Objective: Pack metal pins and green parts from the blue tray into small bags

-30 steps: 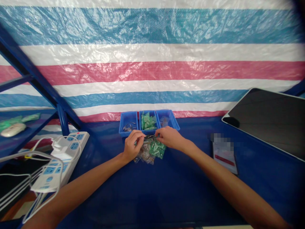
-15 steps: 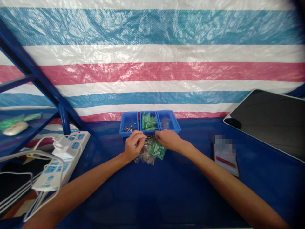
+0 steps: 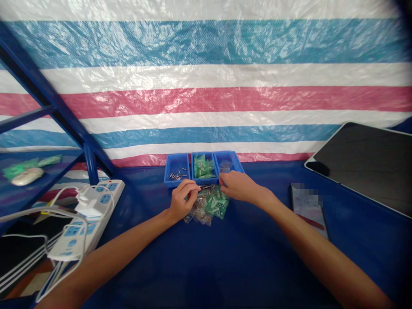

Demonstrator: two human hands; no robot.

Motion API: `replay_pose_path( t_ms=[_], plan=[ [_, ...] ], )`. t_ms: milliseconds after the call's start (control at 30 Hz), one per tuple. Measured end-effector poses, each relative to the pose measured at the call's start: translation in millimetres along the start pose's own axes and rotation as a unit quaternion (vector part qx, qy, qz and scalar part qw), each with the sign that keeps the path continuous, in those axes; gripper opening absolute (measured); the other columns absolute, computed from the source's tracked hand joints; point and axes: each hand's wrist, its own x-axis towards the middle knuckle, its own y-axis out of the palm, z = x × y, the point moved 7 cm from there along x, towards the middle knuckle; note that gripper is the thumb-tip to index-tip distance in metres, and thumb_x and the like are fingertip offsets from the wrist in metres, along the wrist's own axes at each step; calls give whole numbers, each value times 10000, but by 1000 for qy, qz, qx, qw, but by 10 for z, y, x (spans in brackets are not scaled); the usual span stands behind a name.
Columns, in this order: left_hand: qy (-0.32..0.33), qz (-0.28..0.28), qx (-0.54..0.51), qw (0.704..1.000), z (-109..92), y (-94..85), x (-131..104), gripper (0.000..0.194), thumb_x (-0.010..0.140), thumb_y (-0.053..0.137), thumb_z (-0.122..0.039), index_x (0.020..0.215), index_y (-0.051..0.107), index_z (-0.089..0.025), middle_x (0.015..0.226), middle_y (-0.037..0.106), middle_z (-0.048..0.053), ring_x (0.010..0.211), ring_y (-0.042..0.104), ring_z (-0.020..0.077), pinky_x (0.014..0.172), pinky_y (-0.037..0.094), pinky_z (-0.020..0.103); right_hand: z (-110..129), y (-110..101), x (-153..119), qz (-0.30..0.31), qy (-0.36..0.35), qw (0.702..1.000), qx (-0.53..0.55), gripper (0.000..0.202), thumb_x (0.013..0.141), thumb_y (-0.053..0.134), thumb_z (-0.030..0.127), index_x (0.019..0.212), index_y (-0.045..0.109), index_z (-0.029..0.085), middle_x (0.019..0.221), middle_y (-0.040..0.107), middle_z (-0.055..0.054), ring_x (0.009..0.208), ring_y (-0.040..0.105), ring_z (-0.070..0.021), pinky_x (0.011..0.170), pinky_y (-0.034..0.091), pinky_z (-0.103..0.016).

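Observation:
My left hand (image 3: pixel 184 201) is closed in a pinch at the left side of a pile of small parts; whatever is between its fingertips is too small to make out. My right hand (image 3: pixel 240 185) has its fingers curled together above the pile's right edge, in front of the right bin, and their contents are hidden. Between the hands lie thin metal pins (image 3: pixel 207 189), green plastic packets (image 3: pixel 217 205) and clear plastic packets (image 3: pixel 202 213). Behind them stand a left blue bin (image 3: pixel 170 165) with loose metal pins, a middle bin (image 3: pixel 202 179) with green packets and a right bin (image 3: pixel 237 161) with clear packets.
A white power strip (image 3: pixel 104 214) with cables lies at the left. To the right are a phone (image 3: pixel 309 214) and a large dark screen (image 3: pixel 367 163). A blue frame post (image 3: pixel 91 163) rises at left, with a mouse (image 3: pixel 27 176) on the shelf beyond. Striped sheeting (image 3: pixel 206 98) hangs behind.
My right hand has moved a little to the right, away from the metal pins and my left hand. The left hand keeps its pinch in nearly the same place. The view has shifted slightly.

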Motion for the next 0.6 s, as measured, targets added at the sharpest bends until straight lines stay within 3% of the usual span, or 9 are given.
replay_pose_path(
  t_ms=[300,600],
  plan=[
    [-40,-40,19,998,63,-49,6,120,877,518,-156,955,609,-157,929,600,63,793,573,126,677,476,239,98,-102,4,-70,-70,989,108,83,776,556,147,823,622,162,740,655,-53,707,586,-164,619,330,-253],
    [-63,23,18,998,104,77,36,84,865,569,-205,918,623,-167,814,618,28,693,557,109,609,446,226,132,-156,10,-105,-109,969,193,49,837,583,164,841,631,175,761,664,-33,719,597,-149,648,357,-246]
  ],
)
